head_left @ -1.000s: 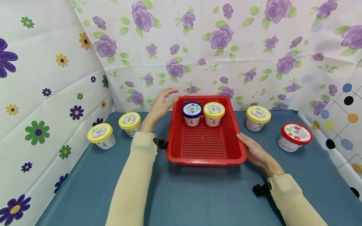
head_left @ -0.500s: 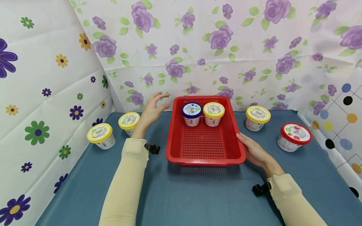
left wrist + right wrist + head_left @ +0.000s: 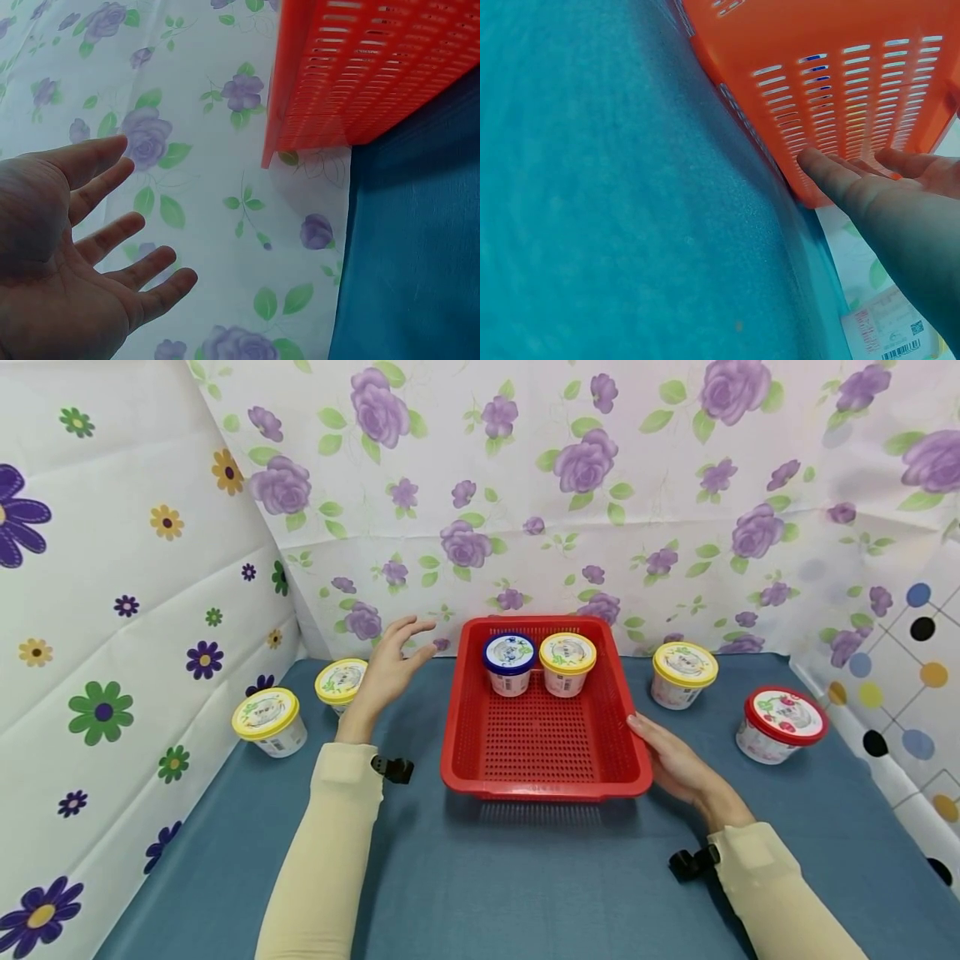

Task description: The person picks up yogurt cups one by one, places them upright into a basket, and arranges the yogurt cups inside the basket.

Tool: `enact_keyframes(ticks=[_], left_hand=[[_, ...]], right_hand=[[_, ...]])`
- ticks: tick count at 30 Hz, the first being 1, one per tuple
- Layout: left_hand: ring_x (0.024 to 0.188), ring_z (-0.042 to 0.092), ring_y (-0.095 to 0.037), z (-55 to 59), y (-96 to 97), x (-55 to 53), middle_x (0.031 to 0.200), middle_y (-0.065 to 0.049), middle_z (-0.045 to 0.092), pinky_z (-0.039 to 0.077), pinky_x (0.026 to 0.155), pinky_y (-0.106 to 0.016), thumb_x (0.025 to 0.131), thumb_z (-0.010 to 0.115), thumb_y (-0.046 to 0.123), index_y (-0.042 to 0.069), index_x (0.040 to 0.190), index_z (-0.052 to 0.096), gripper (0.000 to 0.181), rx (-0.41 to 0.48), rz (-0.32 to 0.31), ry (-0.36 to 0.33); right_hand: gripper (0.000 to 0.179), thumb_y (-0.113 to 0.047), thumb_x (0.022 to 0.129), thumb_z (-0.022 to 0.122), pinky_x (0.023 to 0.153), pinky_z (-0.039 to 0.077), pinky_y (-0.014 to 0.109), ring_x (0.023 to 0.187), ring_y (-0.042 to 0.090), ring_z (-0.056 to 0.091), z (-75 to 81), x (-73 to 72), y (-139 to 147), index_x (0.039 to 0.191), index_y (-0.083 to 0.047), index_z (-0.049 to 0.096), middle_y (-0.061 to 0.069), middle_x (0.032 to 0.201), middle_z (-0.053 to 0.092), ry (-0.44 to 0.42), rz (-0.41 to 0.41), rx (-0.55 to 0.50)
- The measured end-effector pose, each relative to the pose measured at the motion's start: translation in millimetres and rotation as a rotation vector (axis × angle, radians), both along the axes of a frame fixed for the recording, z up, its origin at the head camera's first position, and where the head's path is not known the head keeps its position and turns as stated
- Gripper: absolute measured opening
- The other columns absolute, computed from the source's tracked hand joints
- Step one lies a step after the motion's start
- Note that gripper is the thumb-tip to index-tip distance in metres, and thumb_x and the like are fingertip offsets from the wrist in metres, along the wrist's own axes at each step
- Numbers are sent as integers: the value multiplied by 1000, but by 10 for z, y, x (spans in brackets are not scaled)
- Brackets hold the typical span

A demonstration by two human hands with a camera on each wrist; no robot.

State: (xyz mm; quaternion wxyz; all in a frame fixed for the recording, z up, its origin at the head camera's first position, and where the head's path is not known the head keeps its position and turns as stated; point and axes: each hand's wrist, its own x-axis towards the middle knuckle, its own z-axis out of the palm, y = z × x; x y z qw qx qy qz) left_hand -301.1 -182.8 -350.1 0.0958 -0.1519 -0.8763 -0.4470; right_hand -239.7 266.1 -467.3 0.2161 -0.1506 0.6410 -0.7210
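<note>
A red perforated plastic basket (image 3: 536, 789) stands mid-table in the head view. Inside, toward its back, a blue-lidded tub (image 3: 510, 664) and a yellow-lidded tub (image 3: 567, 664) sit side by side. To the basket's left, my left hand (image 3: 386, 672) is raised with fingers spread and nothing in it. It partly covers a second yellow-lidded tub (image 3: 341, 679). My right hand (image 3: 678, 764) touches the basket's right side, one fingertip at the rim. In the right wrist view, straight fingers (image 3: 836, 180) lie along the slotted outer wall.
A third yellow-lidded tub (image 3: 266, 720) stands at the far left of the blue table cloth (image 3: 517, 893). Right of the basket are another yellow-lidded tub (image 3: 682, 672) and a red-lidded tub (image 3: 782, 722). A flowered curtain (image 3: 480, 502) hangs behind the table.
My left hand has moved left and slightly toward me, away from the basket's left rim, over the nearby yellow-lidded tub. The right hand, basket and tubs have stayed in place.
</note>
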Motion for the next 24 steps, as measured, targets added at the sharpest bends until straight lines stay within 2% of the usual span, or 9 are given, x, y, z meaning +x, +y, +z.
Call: enact_keyframes(ticks=[6,14,24], left_hand=[[154,26,-36,-20,-44,17,166,-16,31,37,114,-61,106,63,23,8,149,57,46,6,11,-2],[154,26,-37,-55,-130,59,166,-16,31,25,121,-63,106,64,23,8,148,57,46,-4,30,-15],[155,25,-36,-84,-247,102,166,-16,31,25,121,-62,106,63,27,8,149,57,47,-9,50,-23]], right_hand=[[60,-38,115,34,92,59,34,108,16,66,-12,-5,8,165,-7,19,17,139,56,-5,-4,-1],[60,-37,115,34,92,59,34,108,16,66,-9,-10,9,165,-7,18,18,140,54,-5,4,-3],[60,-36,115,33,92,58,34,110,15,65,-6,-2,3,165,-7,17,16,140,55,-3,6,-4]])
